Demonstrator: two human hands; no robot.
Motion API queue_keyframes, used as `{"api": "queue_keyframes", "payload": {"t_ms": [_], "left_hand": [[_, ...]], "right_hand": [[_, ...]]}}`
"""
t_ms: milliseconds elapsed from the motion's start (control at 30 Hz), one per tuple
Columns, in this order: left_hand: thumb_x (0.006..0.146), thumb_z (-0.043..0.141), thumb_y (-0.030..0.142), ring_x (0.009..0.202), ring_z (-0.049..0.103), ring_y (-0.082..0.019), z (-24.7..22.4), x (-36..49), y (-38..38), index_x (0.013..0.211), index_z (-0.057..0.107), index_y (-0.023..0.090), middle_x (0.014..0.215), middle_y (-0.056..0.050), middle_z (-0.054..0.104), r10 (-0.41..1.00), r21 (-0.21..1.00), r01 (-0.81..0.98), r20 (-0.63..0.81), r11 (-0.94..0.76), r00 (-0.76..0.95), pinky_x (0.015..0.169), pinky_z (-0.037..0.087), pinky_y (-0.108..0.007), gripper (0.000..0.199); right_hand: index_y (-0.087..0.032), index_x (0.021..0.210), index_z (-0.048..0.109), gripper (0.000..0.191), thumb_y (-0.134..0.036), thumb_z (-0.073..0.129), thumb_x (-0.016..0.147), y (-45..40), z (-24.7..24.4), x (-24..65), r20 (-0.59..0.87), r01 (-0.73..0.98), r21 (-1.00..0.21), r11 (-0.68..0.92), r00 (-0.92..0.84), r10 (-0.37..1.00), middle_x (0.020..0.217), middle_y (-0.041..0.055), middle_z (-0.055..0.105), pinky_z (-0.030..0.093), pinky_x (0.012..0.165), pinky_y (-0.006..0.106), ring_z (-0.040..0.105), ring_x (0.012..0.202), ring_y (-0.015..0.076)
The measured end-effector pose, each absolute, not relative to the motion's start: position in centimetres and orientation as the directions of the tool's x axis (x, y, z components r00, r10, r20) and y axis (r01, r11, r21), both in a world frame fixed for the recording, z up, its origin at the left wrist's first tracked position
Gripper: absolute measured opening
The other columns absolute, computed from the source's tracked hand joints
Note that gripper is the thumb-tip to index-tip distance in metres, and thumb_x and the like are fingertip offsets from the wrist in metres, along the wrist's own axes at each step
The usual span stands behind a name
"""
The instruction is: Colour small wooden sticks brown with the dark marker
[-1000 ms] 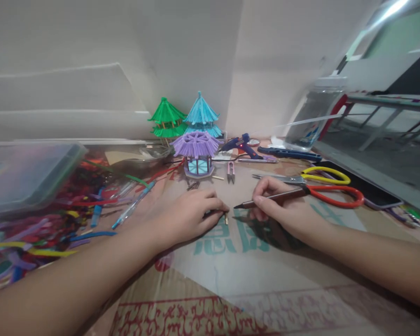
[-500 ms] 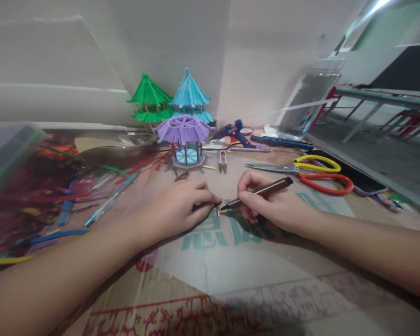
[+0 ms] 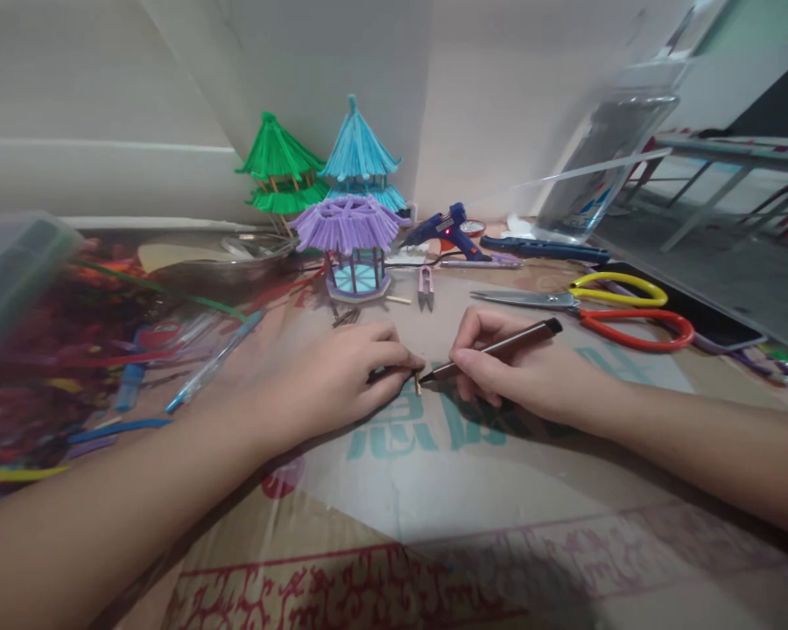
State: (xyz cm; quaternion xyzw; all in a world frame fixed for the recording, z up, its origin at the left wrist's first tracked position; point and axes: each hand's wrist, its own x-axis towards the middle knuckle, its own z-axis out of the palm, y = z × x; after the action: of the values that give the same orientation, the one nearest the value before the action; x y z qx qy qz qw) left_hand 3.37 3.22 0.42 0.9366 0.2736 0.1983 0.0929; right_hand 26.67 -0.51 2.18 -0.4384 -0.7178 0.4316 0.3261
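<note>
My left hand (image 3: 368,372) rests on the printed board, thumb and forefinger pinched on a short thin wooden stick (image 3: 418,385). In my right hand (image 3: 499,363) is a dark marker pen (image 3: 509,344), held as for writing. Its tip meets or nearly meets the stick; I cannot tell which. Behind my left hand lie several short dark brown sticks (image 3: 347,317). Beyond them stands a small pavilion (image 3: 351,229) with a purple fuzzy roof, dark posts and a light blue floor. One pale stick (image 3: 398,300) lies by its base.
Green (image 3: 279,162) and blue (image 3: 358,153) model pavilions stand behind. Thread snips (image 3: 426,289), a glue gun (image 3: 443,232) and large scissors (image 3: 621,302) lie beyond my right hand, near a phone (image 3: 709,315). Fuzzy stems and a pen (image 3: 214,363) are scattered left, beside a clear box (image 3: 19,271).
The view has shifted slightly. The marker's tip is closer to the stick in my left fingers. Both hands keep their hold.
</note>
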Motion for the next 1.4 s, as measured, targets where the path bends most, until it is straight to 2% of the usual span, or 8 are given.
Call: {"api": "queue_keyframes", "payload": {"t_ms": [500, 700, 833, 967, 1100, 1267, 1400], "left_hand": [[0.094, 0.059, 0.017, 0.081, 0.062, -0.017, 0.5, 3.4, 3.2, 0.108, 0.074, 0.021, 0.093, -0.003, 0.066, 0.516, 0.249, 0.454, 0.346, -0.856, 0.784, 0.071, 0.045, -0.028, 0.021], [0.096, 0.059, 0.021, 0.084, 0.063, -0.018, 0.5, 3.5, 3.2, 0.105, 0.074, 0.02, 0.094, -0.004, 0.066, 0.541, 0.248, 0.483, 0.311, -0.84, 0.781, 0.072, 0.045, -0.029, 0.017], [0.098, 0.059, 0.026, 0.085, 0.063, -0.018, 0.5, 3.6, 3.2, 0.098, 0.073, 0.019, 0.093, -0.004, 0.066, 0.561, 0.267, 0.497, 0.304, -0.826, 0.77, 0.072, 0.046, -0.029, 0.016], [0.098, 0.058, 0.025, 0.088, 0.064, -0.019, 0.4, 3.7, 3.0, 0.1, 0.073, 0.021, 0.096, -0.004, 0.067, 0.571, 0.282, 0.501, 0.3, -0.818, 0.764, 0.076, 0.048, -0.029, 0.016], [0.098, 0.057, 0.027, 0.091, 0.065, -0.02, 0.5, 3.7, 2.9, 0.1, 0.073, 0.02, 0.096, -0.005, 0.068, 0.595, 0.298, 0.522, 0.274, -0.8, 0.756, 0.08, 0.05, -0.031, 0.018], [0.098, 0.054, 0.025, 0.094, 0.065, -0.019, 0.6, 3.8, 2.9, 0.101, 0.073, 0.021, 0.1, -0.005, 0.068, 0.594, 0.288, 0.525, 0.271, -0.801, 0.757, 0.083, 0.051, -0.03, 0.019], [0.098, 0.056, 0.025, 0.091, 0.065, -0.019, 0.5, 3.8, 2.9, 0.1, 0.074, 0.021, 0.098, -0.005, 0.069, 0.594, 0.267, 0.534, 0.275, -0.802, 0.756, 0.082, 0.051, -0.03, 0.018]], "right_hand": [[-0.022, 0.081, 0.049, 0.015, -0.027, 0.058, 0.092, -0.5, 2.2, 26.6, 0.063, 0.362, -0.904, 0.227, -0.413, 0.909, 0.061, -0.0036, 0.066, 0.038, 0.042, 0.019, 0.049, 0.044, 0.0074], [-0.022, 0.078, 0.048, 0.017, -0.025, 0.059, 0.091, -0.7, 2.4, 26.7, 0.03, 0.363, -0.908, 0.21, -0.442, 0.897, 0.059, -0.0035, 0.065, 0.039, 0.044, 0.019, 0.049, 0.045, 0.0074], [-0.022, 0.08, 0.049, 0.015, -0.028, 0.058, 0.09, -0.6, 2.5, 26.6, 0.021, 0.361, -0.915, 0.179, -0.403, 0.915, 0.059, -0.0037, 0.065, 0.038, 0.042, 0.019, 0.049, 0.044, 0.008], [-0.022, 0.082, 0.051, 0.014, -0.031, 0.058, 0.089, -0.4, 2.6, 26.5, 0.0, 0.343, -0.93, 0.132, -0.359, 0.933, 0.058, -0.0033, 0.064, 0.04, 0.043, 0.019, 0.05, 0.044, 0.0086], [-0.021, 0.083, 0.052, 0.018, -0.036, 0.061, 0.086, 0.1, 2.3, 26.6, -0.028, 0.252, -0.965, 0.074, -0.379, 0.925, 0.056, -0.0037, 0.064, 0.04, 0.042, 0.018, 0.05, 0.042, 0.0084], [-0.02, 0.082, 0.052, 0.027, -0.044, 0.066, 0.082, 1.7, 1.3, 27.3, -0.04, -0.011, -0.999, -0.052, -0.484, 0.874, 0.052, -0.0021, 0.064, 0.037, 0.038, 0.017, 0.051, 0.039, 0.0091], [-0.019, 0.08, 0.052, 0.028, -0.042, 0.069, 0.079, 2.4, 0.9, 27.6, -0.058, -0.127, -0.984, -0.128, -0.45, 0.891, 0.052, -0.0019, 0.063, 0.032, 0.035, 0.017, 0.045, 0.035, 0.0075]]}}
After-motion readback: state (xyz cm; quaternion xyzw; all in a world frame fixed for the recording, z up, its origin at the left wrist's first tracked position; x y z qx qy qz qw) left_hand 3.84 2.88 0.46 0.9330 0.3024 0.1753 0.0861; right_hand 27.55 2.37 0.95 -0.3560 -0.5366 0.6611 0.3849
